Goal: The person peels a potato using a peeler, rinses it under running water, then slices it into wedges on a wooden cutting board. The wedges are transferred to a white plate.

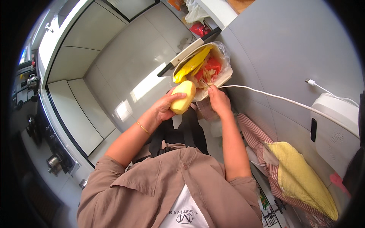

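Observation:
A large peeled potato (183, 97), pale yellow and smooth, is gripped in my left hand (164, 107) with the thumb across its top. My right hand (220, 100) pinches a small metal tool (203, 82), which looks like a peeler; the fingers hide most of it. Below both hands stands a bin (227, 79) lined with a clear plastic bag (221, 49). Inside it are a yellow plastic bag (191, 66), a red wrapper (214, 65) and pale peelings (209, 76). The tool's tip is over the near side of the bin.
A white cable (259, 90) runs from near the bin to a white wall-mounted device (332, 128) at right. A yellow cloth (302, 173) and a striped cloth (253, 128) hang below it. Pale cabinets (82, 34) line the left. An open drawer edge (188, 51) adjoins the bin.

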{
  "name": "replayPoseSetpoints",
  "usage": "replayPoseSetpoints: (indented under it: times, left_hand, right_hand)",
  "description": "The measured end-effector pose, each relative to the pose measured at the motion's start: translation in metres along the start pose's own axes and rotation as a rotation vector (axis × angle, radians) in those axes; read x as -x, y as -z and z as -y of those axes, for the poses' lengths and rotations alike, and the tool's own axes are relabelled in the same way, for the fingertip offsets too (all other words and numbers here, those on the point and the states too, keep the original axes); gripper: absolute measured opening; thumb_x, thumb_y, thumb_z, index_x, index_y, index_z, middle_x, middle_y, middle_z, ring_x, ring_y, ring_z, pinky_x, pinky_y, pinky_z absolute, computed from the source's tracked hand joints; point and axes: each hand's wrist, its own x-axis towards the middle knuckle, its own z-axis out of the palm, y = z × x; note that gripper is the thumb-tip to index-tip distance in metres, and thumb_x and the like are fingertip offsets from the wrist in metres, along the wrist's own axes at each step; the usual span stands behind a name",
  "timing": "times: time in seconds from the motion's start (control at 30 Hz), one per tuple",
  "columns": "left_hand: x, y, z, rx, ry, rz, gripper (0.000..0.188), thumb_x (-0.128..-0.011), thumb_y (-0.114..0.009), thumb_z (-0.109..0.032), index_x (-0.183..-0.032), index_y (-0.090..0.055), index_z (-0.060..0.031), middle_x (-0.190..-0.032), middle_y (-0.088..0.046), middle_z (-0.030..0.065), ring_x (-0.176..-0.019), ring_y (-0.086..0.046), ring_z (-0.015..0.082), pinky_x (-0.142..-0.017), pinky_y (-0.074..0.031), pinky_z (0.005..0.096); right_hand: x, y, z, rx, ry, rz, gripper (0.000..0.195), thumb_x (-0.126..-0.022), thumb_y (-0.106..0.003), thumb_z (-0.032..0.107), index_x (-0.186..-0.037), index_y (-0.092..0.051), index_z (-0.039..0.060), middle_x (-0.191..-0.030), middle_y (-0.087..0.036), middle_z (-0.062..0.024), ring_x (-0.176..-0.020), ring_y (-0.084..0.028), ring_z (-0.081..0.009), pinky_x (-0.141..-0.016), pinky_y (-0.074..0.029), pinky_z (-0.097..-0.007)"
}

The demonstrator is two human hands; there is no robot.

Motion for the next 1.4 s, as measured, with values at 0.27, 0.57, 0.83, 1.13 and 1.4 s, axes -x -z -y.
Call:
replayPoseSetpoints:
  times: [0.27, 0.57, 0.83, 1.13, 1.4]
  left_hand:
    - [0.005, -0.009, -0.003, -0.011, 0.101, 0.242, 0.064, -0.082, -0.077, -0.034, -0.137, -0.048, -0.0165, -0.122, -0.06, 0.0094, -0.111, -0.061, 0.0267, -0.086, -0.055, 0.0395]
    - [0.006, -0.033, -0.024, -0.478, -0.167, 0.384, 0.091, -0.072, -0.078, -0.006, -0.15, -0.032, -0.014, -0.125, -0.054, 0.0082, -0.11, -0.057, 0.0214, -0.086, -0.054, 0.0375]
    - [-0.012, -0.015, -0.019, -0.467, -0.241, 0.207, 0.078, -0.067, -0.08, -0.006, -0.137, -0.047, -0.0063, -0.115, -0.058, 0.0079, -0.101, -0.059, 0.0195, -0.083, -0.052, 0.0331]
    - [-0.01, 0.005, -0.028, -0.531, -0.178, 0.117, 0.068, -0.066, -0.08, -0.009, -0.128, -0.051, -0.0039, -0.107, -0.061, 0.0067, -0.095, -0.06, 0.0182, -0.082, -0.051, 0.0318]
    - [-0.004, 0.013, -0.03, -0.34, -0.06, 0.198, 0.072, -0.074, -0.075, -0.013, -0.138, -0.043, -0.009, -0.114, -0.057, 0.0077, -0.102, -0.058, 0.0205, -0.083, -0.053, 0.0359]
  right_hand:
    - [0.038, 0.017, 0.056, -1.209, 0.095, 0.191, 0.049, -0.1, -0.058, 0.037, -0.139, -0.048, 0.0091, -0.097, -0.061, -0.0019, -0.06, -0.052, -0.0059, -0.046, -0.04, -0.0194]
    - [0.045, 0.021, 0.05, -0.458, 0.51, -0.334, 0.045, -0.103, -0.05, 0.031, -0.136, -0.048, 0.0012, -0.118, -0.059, -0.0181, -0.104, -0.06, -0.0354, -0.089, -0.048, -0.042]
    - [0.09, 0.037, 0.086, 0.202, 0.315, -0.294, 0.019, -0.101, -0.049, 0.025, -0.103, -0.053, 0.0073, -0.085, -0.066, -0.0181, -0.078, -0.065, -0.0413, -0.065, -0.053, -0.0489]
    - [0.058, 0.019, 0.09, 0.266, 0.211, -0.205, 0.02, -0.101, -0.044, 0.028, -0.099, -0.05, 0.008, -0.081, -0.069, -0.0177, -0.073, -0.067, -0.0414, -0.063, -0.051, -0.054]
    - [0.019, -0.002, 0.041, 0.212, -0.055, -0.073, 0.028, -0.102, -0.041, 0.029, -0.106, -0.054, 0.0049, -0.092, -0.069, -0.0229, -0.089, -0.065, -0.045, -0.076, -0.049, -0.0563]
